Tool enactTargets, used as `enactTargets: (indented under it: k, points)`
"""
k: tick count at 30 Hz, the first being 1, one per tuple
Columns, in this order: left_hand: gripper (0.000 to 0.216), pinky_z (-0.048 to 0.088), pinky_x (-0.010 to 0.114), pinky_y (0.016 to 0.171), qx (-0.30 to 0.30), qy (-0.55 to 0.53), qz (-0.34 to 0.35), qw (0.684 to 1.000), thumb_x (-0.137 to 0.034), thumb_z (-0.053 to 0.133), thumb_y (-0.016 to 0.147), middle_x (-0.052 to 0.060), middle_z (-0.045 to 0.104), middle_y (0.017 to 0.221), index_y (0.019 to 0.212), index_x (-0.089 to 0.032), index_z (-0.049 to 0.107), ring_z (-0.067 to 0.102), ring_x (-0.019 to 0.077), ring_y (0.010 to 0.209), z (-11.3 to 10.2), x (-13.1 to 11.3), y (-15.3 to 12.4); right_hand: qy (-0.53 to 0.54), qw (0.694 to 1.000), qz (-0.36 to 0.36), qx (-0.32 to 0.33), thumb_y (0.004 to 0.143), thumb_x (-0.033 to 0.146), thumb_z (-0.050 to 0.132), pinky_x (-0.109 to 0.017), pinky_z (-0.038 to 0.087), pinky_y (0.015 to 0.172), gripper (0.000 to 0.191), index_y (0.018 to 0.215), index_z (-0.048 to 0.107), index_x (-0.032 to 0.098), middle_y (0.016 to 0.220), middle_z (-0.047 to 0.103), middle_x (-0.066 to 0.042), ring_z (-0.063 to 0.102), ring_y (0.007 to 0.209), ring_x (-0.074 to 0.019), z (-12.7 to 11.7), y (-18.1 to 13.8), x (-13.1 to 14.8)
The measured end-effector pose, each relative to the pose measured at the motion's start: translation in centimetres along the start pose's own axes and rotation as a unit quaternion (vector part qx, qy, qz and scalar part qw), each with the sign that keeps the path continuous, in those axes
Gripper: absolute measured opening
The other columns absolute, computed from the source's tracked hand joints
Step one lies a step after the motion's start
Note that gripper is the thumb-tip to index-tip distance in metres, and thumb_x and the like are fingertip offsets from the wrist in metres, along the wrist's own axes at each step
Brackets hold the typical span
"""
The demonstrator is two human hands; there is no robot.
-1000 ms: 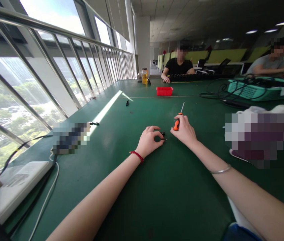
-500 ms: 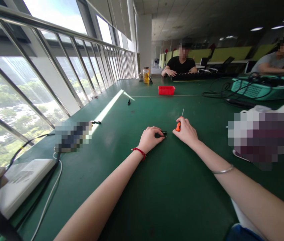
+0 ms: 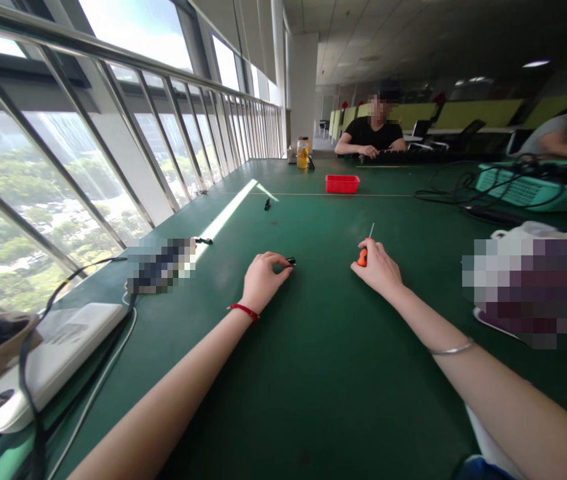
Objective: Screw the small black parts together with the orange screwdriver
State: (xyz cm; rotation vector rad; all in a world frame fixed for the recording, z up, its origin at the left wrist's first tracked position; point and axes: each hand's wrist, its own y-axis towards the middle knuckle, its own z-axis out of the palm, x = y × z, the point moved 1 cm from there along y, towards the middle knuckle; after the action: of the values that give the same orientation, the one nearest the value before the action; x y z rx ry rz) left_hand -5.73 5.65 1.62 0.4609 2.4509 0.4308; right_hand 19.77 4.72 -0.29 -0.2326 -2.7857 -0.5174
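Between the thumb and fingers of my left hand (image 3: 264,279) is a small black part (image 3: 291,262), its far end poking out past the fingertips. Its exact kind is too small to tell. My right hand (image 3: 379,268) grips a screwdriver by its orange handle (image 3: 362,257); the thin metal shaft (image 3: 371,231) points up and away from me. Both hands rest low over the green table (image 3: 313,373), with a gap of bare tabletop between them. Farther off, another small black piece (image 3: 267,204) lies near the strip of sunlight.
A red tray (image 3: 342,184) and a jar of yellow liquid (image 3: 303,155) stand at the back. To the right are a teal basket (image 3: 508,187) with cables and a blurred bag (image 3: 538,280). A white power strip (image 3: 58,360) lies left, by the railing (image 3: 163,77). Two people sit beyond.
My left hand has moved left with the small black part, away from my right hand. The screwdriver stays in my right hand. The whole view has shifted slightly.
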Motion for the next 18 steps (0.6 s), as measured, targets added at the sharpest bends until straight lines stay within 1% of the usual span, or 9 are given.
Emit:
enactTargets:
  k: [2, 5, 7, 9, 12, 16, 18]
  points:
    - [0.018, 0.046, 0.032, 0.085, -0.033, 0.028, -0.074, 0.996, -0.032, 0.058, 0.076, 0.004, 0.067, 0.098, 0.081, -0.019, 0.071, 0.059, 0.0218, 0.094, -2.1, 2.4, -0.4, -0.005, 1.0, 0.0, 0.001, 0.075, 0.032, 0.053, -0.027, 0.041, 0.058, 0.037, 0.109, 0.043, 0.021, 0.105, 0.052, -0.008, 0.056, 0.085, -0.0203, 0.0, -0.1, 0.1]
    - [0.025, 0.047, 0.034, 0.081, -0.071, 0.097, -0.167, 0.979, -0.038, 0.057, 0.076, 0.006, 0.067, 0.102, 0.085, -0.02, 0.072, 0.059, 0.0252, 0.095, -5.1, 5.5, -1.3, -0.003, 1.0, -0.003, 0.007, 0.075, 0.032, 0.053, -0.027, 0.041, 0.058, 0.037, 0.11, 0.043, 0.02, 0.106, 0.052, -0.008, 0.056, 0.084, -0.0198, -0.1, -0.1, 0.3]
    - [0.028, 0.048, 0.034, 0.077, -0.082, 0.131, -0.203, 0.967, -0.041, 0.056, 0.075, 0.006, 0.067, 0.104, 0.086, -0.021, 0.072, 0.058, 0.0275, 0.099, -6.4, 6.9, -1.9, -0.003, 1.0, -0.004, 0.009, 0.076, 0.032, 0.053, -0.027, 0.041, 0.058, 0.037, 0.11, 0.043, 0.02, 0.106, 0.052, -0.008, 0.056, 0.084, -0.0199, -0.1, -0.2, 0.3]
    - [0.031, 0.048, 0.035, 0.076, -0.089, 0.154, -0.228, 0.957, -0.043, 0.055, 0.075, 0.006, 0.067, 0.105, 0.089, -0.021, 0.072, 0.058, 0.029, 0.101, -7.3, 7.7, -2.6, -0.006, 1.0, -0.005, 0.01, 0.076, 0.032, 0.053, -0.027, 0.042, 0.059, 0.037, 0.11, 0.043, 0.02, 0.106, 0.052, -0.008, 0.056, 0.086, -0.0204, -0.1, -0.2, 0.3]
    - [0.032, 0.048, 0.037, 0.078, -0.093, 0.17, -0.245, 0.95, -0.043, 0.055, 0.074, 0.007, 0.066, 0.107, 0.089, -0.021, 0.073, 0.057, 0.0306, 0.102, -7.6, 8.0, -3.1, -0.005, 1.0, -0.004, 0.015, 0.076, 0.032, 0.053, -0.028, 0.042, 0.06, 0.038, 0.11, 0.043, 0.02, 0.107, 0.052, -0.009, 0.056, 0.087, -0.0208, -0.1, -0.2, 0.2]
    - [0.029, 0.045, 0.039, 0.087, -0.141, 0.166, -0.21, 0.953, -0.04, 0.056, 0.073, 0.007, 0.063, 0.111, 0.085, -0.02, 0.072, 0.054, 0.0303, 0.105, -7.8, 7.9, -3.1, -0.003, 1.0, -0.005, 0.02, 0.076, 0.032, 0.053, -0.029, 0.044, 0.061, 0.038, 0.111, 0.043, 0.019, 0.108, 0.052, -0.009, 0.057, 0.087, -0.0212, -0.3, -0.2, 0.2]
    - [0.029, 0.045, 0.04, 0.088, -0.159, 0.174, -0.207, 0.949, -0.04, 0.055, 0.074, 0.008, 0.064, 0.109, 0.086, -0.02, 0.072, 0.055, 0.03, 0.104, -8.1, 8.1, -2.9, -0.002, 1.0, -0.006, 0.023, 0.076, 0.032, 0.053, -0.029, 0.044, 0.061, 0.039, 0.112, 0.043, 0.019, 0.108, 0.053, -0.01, 0.057, 0.086, -0.0213, -0.3, -0.1, 0.1]
